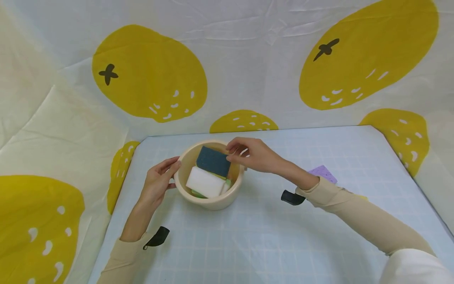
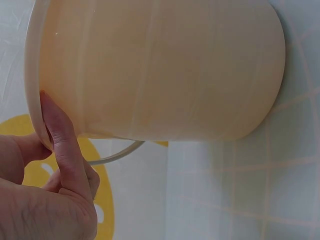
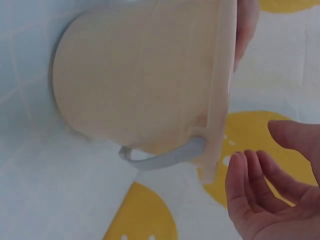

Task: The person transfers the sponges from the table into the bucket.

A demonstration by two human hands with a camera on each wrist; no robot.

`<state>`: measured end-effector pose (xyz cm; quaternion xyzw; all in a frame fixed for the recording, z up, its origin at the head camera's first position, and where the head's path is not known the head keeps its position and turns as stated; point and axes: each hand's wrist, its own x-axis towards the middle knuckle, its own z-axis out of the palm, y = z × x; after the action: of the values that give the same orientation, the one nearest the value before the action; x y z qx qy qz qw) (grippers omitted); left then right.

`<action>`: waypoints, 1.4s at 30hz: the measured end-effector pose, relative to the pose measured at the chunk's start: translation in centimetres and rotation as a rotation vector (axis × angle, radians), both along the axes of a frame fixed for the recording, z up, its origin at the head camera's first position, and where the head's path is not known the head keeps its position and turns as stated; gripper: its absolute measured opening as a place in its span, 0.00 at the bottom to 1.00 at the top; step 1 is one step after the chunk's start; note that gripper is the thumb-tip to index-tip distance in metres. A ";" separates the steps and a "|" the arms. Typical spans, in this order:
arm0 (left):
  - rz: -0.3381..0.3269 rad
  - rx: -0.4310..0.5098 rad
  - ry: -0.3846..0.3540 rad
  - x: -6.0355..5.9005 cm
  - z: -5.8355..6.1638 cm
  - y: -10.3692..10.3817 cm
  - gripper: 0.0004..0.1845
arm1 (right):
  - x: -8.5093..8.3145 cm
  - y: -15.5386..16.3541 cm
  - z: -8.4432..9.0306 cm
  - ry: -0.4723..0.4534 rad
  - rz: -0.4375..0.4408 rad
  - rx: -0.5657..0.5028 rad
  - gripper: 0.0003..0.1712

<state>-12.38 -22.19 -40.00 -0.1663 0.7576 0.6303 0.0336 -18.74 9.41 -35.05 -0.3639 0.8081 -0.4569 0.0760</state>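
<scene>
Plastic, smooth and cream-coloured, makes up the round bucket [image 1: 213, 199] standing on the pale blue gridded mat [image 1: 248, 244], near its far left part. Inside it lie a dark teal scouring pad [image 1: 213, 161] with a rough, fibrous face, a white foam block [image 1: 205, 182] with soft rounded edges, and slivers of green and yellow sponge beneath them. The left hand [image 1: 157, 183] lies against the bucket's left wall with its fingers nearly straight; the left wrist view shows a fingertip [image 2: 52, 117] pressing the thick rim, gripping nothing. The right hand [image 1: 253, 154] hovers over the bucket's right rim just beside the teal pad, fingers loosely bent; the head view does not settle whether they touch the pad, and the right wrist view shows its palm [image 3: 272, 200] open and empty, apart from the rim. A lilac sponge cloth [image 1: 324, 173] lies flat on the mat behind the right forearm. Only the wrist views reveal the thin grey-white bail handle [image 3: 160, 156] hanging below the bucket's side (the head view hides it), while only the head view shows the contents. No writing or brand can be read anywhere; the creased backdrop cloth [image 1: 248, 59] carries big mustard-yellow fruit shapes with white flecks.
</scene>
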 end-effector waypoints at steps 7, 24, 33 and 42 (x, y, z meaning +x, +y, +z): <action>0.005 0.006 -0.003 0.0 0.0 0.0 0.30 | -0.5 1.8 -0.1 -0.021 -0.074 0.031 0.17; 0.002 0.010 0.013 0.0 0.0 0.0 0.30 | -0.9 7.4 -1.5 -0.061 -0.202 0.049 0.18; 0.006 0.003 0.006 -0.1 -0.1 0.1 0.30 | -0.8 10.7 -2.8 -0.073 -0.269 0.090 0.19; 0.009 0.016 -0.002 0.1 -0.1 0.0 0.30 | -0.5 13.7 -4.0 -0.103 -0.300 0.101 0.18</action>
<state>-12.33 -22.17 -40.11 -0.1701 0.7518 0.6362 0.0329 -19.22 23.14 -39.10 -0.2113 0.8703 -0.4398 0.0664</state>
